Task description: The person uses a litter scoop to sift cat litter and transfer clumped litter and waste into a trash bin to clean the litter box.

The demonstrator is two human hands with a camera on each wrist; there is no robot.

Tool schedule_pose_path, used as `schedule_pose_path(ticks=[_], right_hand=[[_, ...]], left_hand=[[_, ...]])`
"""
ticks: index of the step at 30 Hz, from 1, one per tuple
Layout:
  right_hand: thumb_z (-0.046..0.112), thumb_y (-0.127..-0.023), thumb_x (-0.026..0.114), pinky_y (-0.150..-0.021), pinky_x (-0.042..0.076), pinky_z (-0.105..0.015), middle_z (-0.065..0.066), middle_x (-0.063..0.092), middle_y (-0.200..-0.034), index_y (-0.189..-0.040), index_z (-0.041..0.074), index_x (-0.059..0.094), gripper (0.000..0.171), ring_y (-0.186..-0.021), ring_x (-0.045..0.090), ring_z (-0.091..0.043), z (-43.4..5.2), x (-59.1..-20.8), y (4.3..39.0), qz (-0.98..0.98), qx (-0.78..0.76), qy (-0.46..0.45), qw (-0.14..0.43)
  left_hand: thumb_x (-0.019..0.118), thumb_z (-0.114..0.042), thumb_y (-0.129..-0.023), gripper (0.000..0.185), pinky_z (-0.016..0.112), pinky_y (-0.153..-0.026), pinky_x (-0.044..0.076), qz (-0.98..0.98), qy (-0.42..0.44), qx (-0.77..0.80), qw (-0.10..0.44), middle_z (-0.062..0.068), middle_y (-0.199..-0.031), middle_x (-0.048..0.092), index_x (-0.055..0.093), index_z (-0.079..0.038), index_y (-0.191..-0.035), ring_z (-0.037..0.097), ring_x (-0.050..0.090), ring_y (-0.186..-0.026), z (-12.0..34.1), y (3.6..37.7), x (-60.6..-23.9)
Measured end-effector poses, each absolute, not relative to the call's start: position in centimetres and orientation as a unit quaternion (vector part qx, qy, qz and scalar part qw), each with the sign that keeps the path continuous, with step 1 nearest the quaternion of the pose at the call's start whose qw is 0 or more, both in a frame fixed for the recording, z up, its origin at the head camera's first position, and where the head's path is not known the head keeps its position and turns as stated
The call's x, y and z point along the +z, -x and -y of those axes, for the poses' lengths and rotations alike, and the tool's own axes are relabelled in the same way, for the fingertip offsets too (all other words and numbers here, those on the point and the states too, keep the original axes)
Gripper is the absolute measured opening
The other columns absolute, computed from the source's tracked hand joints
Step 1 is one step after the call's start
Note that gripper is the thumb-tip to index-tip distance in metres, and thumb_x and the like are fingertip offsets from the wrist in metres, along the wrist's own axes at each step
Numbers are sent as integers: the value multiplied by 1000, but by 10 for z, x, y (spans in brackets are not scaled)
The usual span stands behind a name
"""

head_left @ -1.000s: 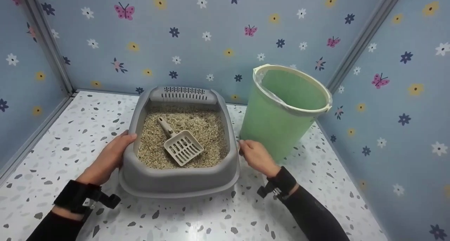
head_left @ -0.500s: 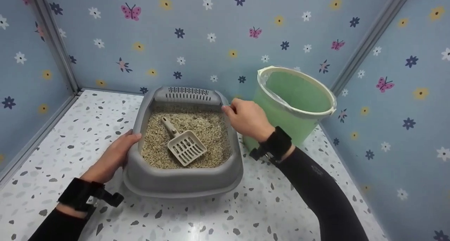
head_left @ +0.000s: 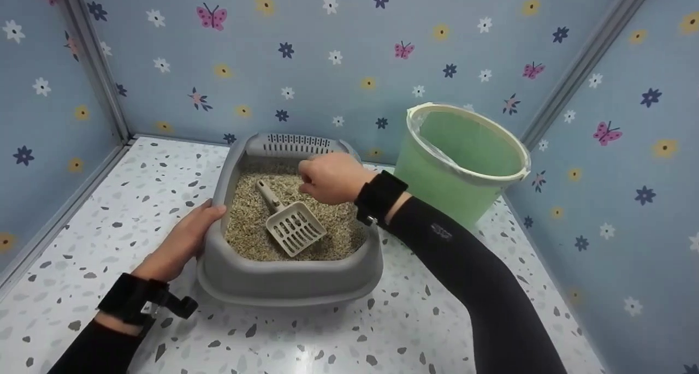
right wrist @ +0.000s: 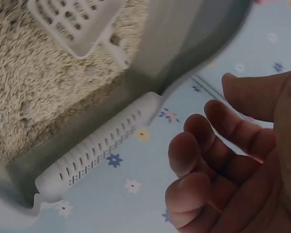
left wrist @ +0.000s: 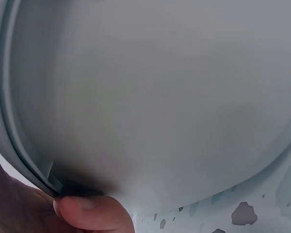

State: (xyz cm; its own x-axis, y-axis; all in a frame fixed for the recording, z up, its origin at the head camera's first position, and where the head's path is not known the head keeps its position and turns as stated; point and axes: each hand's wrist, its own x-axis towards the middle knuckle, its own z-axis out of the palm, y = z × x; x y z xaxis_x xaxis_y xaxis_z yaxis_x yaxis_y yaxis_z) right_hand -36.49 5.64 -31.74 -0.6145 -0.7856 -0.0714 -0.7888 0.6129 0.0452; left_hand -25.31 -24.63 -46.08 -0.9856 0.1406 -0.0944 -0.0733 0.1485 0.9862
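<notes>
Right hand [head_left: 326, 177] hovered with loosely curled fingers [right wrist: 203, 155], holding nothing, above the litter at the far end of a grey litter box [head_left: 284, 280] at the middle of the speckled table, the beige slotted scoop [head_left: 288, 223] lying on the litter at seven o'clock from it. Left hand [head_left: 185, 240] gripped the box's rim at nine o'clock, thumb hooked over the edge. Scoop looked light and stiff, probably best taken by its narrow handle pointing to eleven o'clock; a green bin [head_left: 464, 164] stood at two o'clock from the box.
</notes>
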Motion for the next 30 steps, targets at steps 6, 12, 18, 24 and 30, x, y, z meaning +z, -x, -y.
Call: schedule_pose_path(ticks=[6,12,18,24,30], right_hand=[[27,-111,70,-85,61,-46,-8,70,-114,-118,12,71,17,-98,70,-27,-26,-339,375,-869,134,477,9],[23,-112,70,-95,61,-41,-7,71,-128,-129,15,75,20,-114,69,-26,-15,-363,380,-837,182,517,6],[16,-113,65,-82,63,-39,-2,67,-136,-130,20,77,22,-115,67,-23,-12,-380,386,-807,242,538,-33],[17,-115,63,-77,63,-38,-1,67,-135,-134,23,76,24,-114,67,-22,-4,-389,388,-776,311,546,-55],[29,-117,62,-78,63,-35,1,69,-131,-129,23,76,20,-110,67,-19,3,-396,385,-755,368,539,-64]], left_hand=[[44,-62,-115,87,45,-109,47,-761,-26,644,77,31,-167,39,13,-11,-179,41,50,-142,248,252,-461],[45,-63,-115,84,34,-70,49,-778,-28,624,71,19,-114,62,21,-13,-178,25,63,-90,251,251,-460],[44,-63,-115,83,37,-77,50,-779,-30,622,69,24,-127,62,20,-16,-179,27,65,-99,252,250,-461],[44,-63,-116,84,39,-92,52,-771,-39,631,73,29,-156,51,17,-15,-179,38,61,-126,252,250,-460],[44,-65,-115,89,36,-94,51,-773,-30,630,74,29,-168,42,12,-13,-179,41,55,-135,252,248,-462]])
